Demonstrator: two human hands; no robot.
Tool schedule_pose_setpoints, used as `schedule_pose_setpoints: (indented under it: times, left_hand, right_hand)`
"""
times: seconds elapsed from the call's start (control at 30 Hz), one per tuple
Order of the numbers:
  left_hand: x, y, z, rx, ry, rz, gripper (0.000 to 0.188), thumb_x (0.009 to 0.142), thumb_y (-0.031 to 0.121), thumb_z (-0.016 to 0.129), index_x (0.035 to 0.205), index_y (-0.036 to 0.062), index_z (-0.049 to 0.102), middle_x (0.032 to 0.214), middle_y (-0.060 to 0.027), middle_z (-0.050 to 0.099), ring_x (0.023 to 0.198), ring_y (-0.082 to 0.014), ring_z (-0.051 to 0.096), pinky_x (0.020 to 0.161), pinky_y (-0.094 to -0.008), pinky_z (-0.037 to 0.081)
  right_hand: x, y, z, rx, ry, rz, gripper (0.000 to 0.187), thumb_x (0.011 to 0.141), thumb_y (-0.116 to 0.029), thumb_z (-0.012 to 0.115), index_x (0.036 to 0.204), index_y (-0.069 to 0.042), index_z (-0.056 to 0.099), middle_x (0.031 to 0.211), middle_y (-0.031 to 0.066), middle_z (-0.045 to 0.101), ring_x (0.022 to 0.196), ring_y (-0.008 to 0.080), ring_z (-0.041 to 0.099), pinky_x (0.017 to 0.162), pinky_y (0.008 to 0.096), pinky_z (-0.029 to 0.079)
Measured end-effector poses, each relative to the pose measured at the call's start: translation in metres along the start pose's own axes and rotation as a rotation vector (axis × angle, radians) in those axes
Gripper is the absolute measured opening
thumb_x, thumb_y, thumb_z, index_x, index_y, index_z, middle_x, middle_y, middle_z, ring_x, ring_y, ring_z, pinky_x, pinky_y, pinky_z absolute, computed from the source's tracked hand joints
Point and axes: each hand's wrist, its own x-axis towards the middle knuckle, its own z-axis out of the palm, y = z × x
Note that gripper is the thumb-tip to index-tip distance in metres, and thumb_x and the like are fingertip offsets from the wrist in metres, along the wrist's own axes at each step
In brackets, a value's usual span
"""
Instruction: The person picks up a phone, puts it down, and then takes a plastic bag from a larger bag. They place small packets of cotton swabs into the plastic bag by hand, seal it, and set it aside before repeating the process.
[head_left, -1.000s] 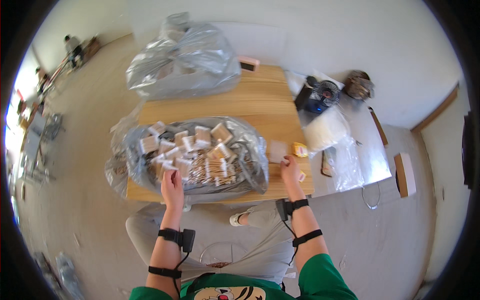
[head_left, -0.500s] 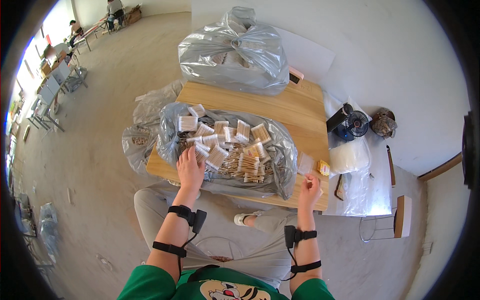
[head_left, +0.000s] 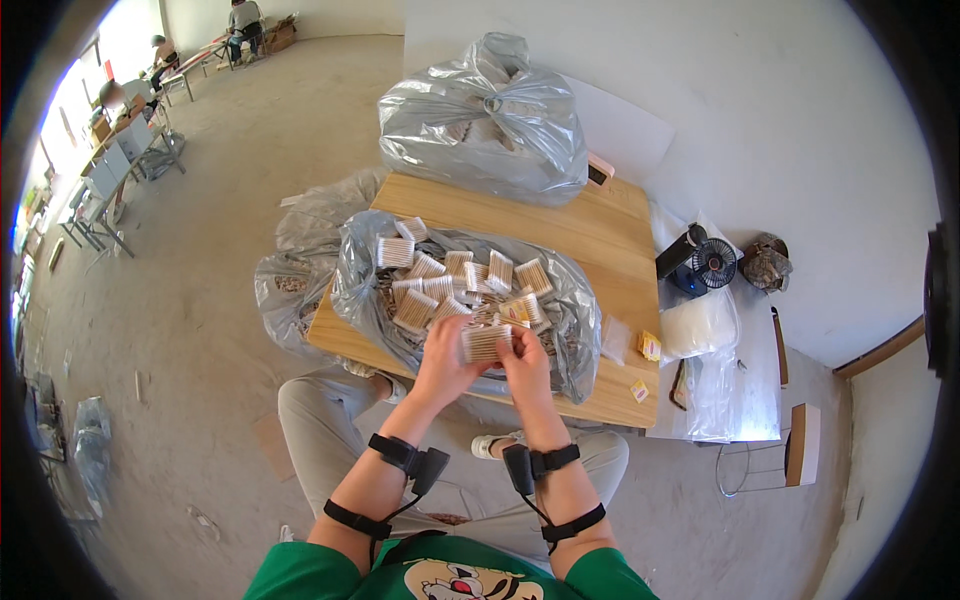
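Observation:
My left hand (head_left: 446, 364) and my right hand (head_left: 527, 366) meet over the near side of an open grey plastic bag (head_left: 360, 285) on the wooden table. Between them they grip a flat bundle of cotton swabs (head_left: 485, 344), fingers closed on its two ends. Beneath and beyond it, the bag holds several more swab bundles (head_left: 415, 311), some tilted over one another, and loose swabs. One bundle in the bag carries a yellow card (head_left: 519, 309). My fingers hide part of the swabs below.
A tied grey bag (head_left: 485, 125) stands on the table's far side. Along its right lie a clear plastic sleeve (head_left: 615, 338), a stack of yellow cards (head_left: 649, 346) and a single card (head_left: 640, 391). A side table bears a black fan (head_left: 714, 262) and white packaging (head_left: 702, 324).
My left hand has moved right from the swab pile, and my right hand left from the table's right edge. Both now hold a swab bundle. The single card at the right has come into view.

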Motion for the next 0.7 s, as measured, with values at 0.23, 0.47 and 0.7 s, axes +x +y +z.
schedule_pose_setpoints:
  times: [0.23,0.47,0.7]
  left_hand:
    - [-0.011,-0.025,-0.005,-0.775,-0.249,-0.657,0.016,0.087,0.018,0.060,0.087,0.0020,0.056,0.076,-0.0031,0.059,0.066,-0.0095,0.056,0.058,-0.0231,0.043]
    - [-0.007,-0.005,-0.008,-0.819,-0.389,-0.769,0.017,0.088,0.016,0.056,0.078,0.0015,0.056,0.068,-0.0016,0.058,0.059,-0.0079,0.053,0.053,-0.0224,0.042]
    - [-0.022,-0.004,0.025,-0.644,-0.208,-0.620,0.017,0.083,0.014,0.060,0.073,0.0010,0.056,0.063,-0.0006,0.053,0.058,-0.0070,0.045,0.051,-0.0243,0.037]
  right_hand:
    - [-0.010,-0.008,-0.009,0.210,0.091,0.143,0.024,0.089,-0.011,0.056,0.109,0.000,0.052,0.086,0.0018,0.059,0.072,0.0073,0.055,0.062,0.0225,0.048]
    - [-0.016,0.013,-0.024,-0.216,0.216,-0.049,0.022,0.086,-0.009,0.059,0.106,-0.001,0.055,0.085,0.0038,0.059,0.072,0.0114,0.057,0.061,0.0243,0.047]
    - [-0.043,-0.026,0.002,-0.416,0.028,-0.276,0.020,0.079,0.001,0.061,0.098,-0.001,0.057,0.083,0.0092,0.060,0.070,0.0176,0.059,0.062,0.0276,0.047]
